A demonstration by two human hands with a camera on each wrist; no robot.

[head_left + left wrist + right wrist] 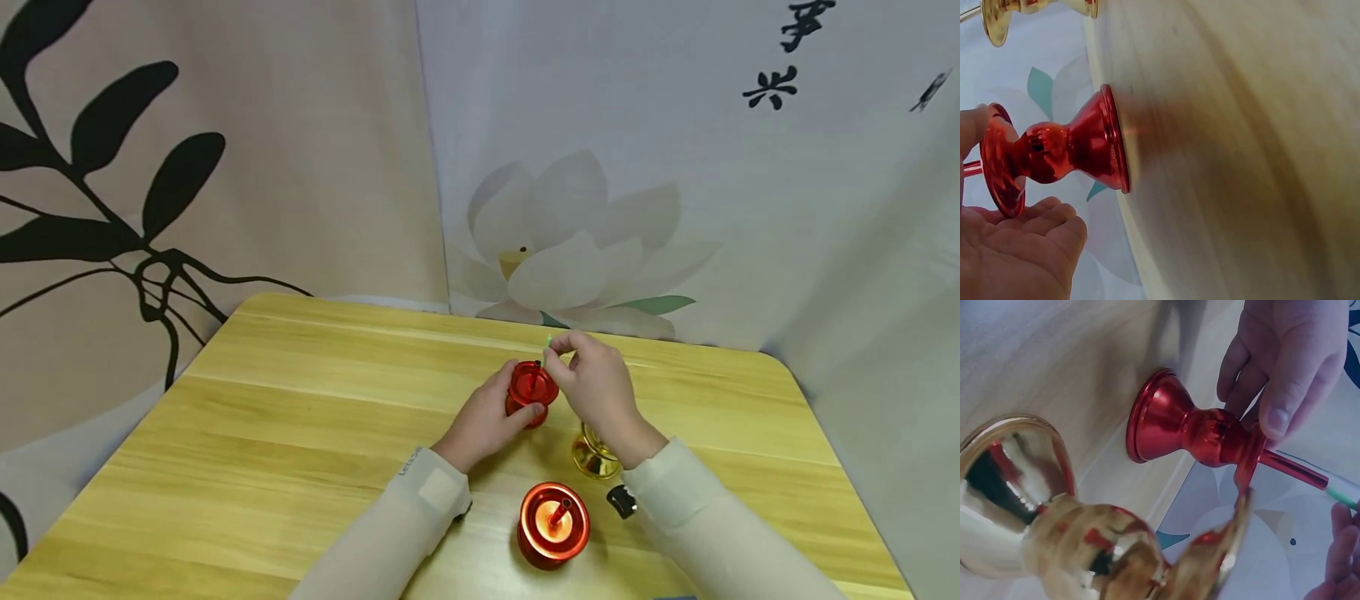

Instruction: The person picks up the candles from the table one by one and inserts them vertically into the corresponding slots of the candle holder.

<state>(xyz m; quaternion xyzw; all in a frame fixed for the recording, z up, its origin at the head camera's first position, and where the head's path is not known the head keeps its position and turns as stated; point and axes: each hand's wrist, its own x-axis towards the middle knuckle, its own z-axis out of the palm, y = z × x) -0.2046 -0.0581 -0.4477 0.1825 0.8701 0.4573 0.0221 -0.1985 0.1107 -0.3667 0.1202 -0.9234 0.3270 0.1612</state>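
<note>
My left hand holds the upper dish of a shiny red candlestick, thumb on the near side and fingers at the far left. The candlestick stands upright, its base on the table, with a thin red tube rising from the dish. At the tube's top, my right hand pinches a small green stick between thumb and fingers. In the right wrist view the stick's end meets the tube's tip; how deep it sits I cannot tell. A gold candlestick stands below my right hand, partly hidden by it.
A second red candlestick stands nearer the front of the wooden table. A blue edge shows at the bottom of the head view. Printed curtains hang behind the table.
</note>
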